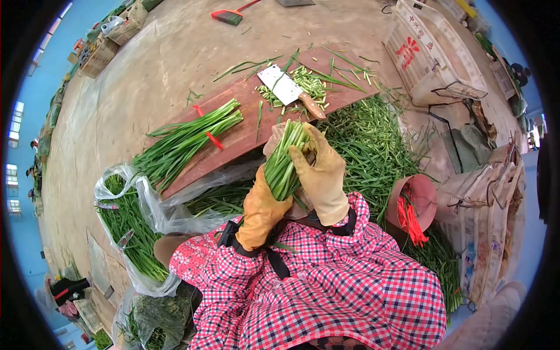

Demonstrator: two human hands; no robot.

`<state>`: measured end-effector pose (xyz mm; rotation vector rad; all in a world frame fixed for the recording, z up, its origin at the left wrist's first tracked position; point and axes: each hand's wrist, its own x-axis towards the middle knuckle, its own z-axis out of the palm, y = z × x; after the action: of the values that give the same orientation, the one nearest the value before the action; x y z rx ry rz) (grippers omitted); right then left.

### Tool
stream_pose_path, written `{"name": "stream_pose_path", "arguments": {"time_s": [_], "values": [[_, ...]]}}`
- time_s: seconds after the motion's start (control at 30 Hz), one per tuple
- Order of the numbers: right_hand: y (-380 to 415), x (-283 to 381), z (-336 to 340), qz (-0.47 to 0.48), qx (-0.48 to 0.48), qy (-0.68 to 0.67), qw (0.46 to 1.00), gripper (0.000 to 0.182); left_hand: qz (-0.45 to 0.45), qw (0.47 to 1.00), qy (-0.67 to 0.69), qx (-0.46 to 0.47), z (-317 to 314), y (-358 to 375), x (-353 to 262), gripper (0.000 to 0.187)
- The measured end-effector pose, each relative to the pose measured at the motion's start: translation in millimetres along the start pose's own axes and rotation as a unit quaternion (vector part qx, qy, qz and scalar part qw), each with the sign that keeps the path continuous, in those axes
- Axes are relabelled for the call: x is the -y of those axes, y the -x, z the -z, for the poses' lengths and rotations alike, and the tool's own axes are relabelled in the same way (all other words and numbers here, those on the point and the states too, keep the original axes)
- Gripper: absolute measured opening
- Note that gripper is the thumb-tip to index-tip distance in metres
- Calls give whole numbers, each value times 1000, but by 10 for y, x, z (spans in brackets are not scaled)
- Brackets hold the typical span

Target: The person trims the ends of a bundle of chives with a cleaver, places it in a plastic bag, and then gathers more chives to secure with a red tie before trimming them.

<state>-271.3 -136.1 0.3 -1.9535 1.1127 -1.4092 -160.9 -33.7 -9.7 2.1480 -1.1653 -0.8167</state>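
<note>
My left hand (261,204), in an orange-tan rubber glove, is wrapped round the lower part of a bunch of garlic chives (282,169) in front of my lap. My right hand (322,175), gloved in paler tan, curls its fingers and thumb against the cut stalk ends at the top. Beyond them, a cleaver (281,85) with a wooden handle lies on a reddish wooden board (248,119), partly over short cut stalk pieces (310,83). A second chive bundle (195,135), bound with red ties, rests on the board's left side.
Loose green trimmings (373,140) are heaped right of the board. A pinkish container (429,201) holds red ties (410,219). At left stands a clear plastic bag (160,216) of chives. A white crate (431,52) is at upper right, a red broom (227,17) far ahead.
</note>
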Motion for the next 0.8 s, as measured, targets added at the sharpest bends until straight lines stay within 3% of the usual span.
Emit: {"name": "stream_pose_path", "arguments": {"time_s": [0.03, 0.17, 0.27, 0.43, 0.57, 0.67, 0.8], "values": [[18, -15, -9, -100, 42, -48, 993, 51, -16, 1000, 16, -2, -23, -8, 37, 93], [-47, 0, 67, -215, 101, -193, 952, 48, -21, 1000, 21, 9, 28, 16, 29, 99], [-103, -124, 50, -143, 79, -167, 972, 43, -14, 998, 40, 42, 117, 33, -89, 103], [-240, -171, 61, -41, 100, -92, 990, 29, -34, 998, 47, 7, -40, 2, 112, 108], [-346, -107, 74, -170, 169, -193, 951, 29, -19, 996, 81, -26, -136, 33, 103, 108], [-452, -141, 220, -253, 136, -318, 904, 25, -3, 996, 82, -17, -84, 27, 77, 102], [-277, -480, 362, -254, 72, -276, 924, 29, -12, 988, 156, -6, -67, -38, 329, 84]]}}
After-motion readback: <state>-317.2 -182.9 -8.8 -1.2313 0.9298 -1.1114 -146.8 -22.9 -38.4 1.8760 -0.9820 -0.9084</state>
